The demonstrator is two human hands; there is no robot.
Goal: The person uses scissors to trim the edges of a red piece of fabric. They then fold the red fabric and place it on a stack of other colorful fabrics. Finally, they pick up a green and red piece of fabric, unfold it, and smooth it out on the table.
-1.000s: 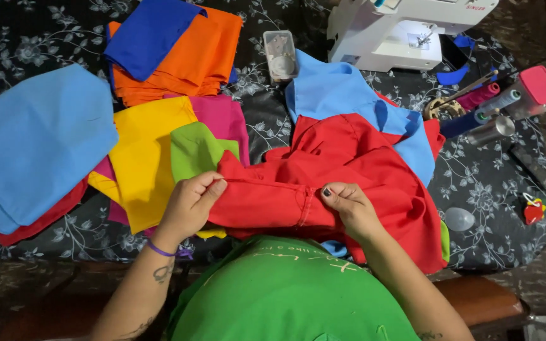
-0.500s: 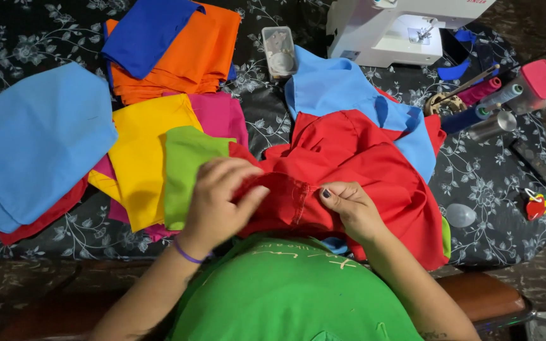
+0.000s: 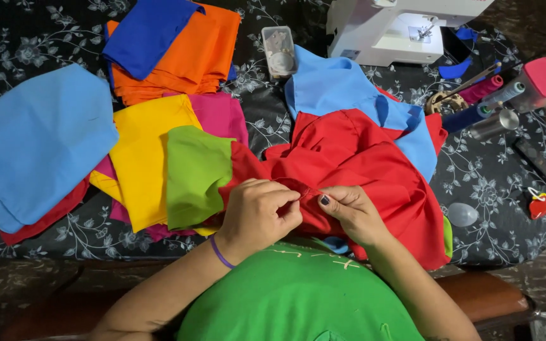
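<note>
Hands meet over red cloth (image 3: 361, 170) heaped at the table's near edge: left hand (image 3: 257, 215) and right hand (image 3: 349, 211) both pinch its fold, apparently hand-stitching; the next pull needs a steady, taut hold.

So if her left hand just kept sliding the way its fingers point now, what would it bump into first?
Most likely the right hand: the left hand points rightward across the red cloth, and the two sets of fingertips almost meet there, though depth is hard to judge.
</note>
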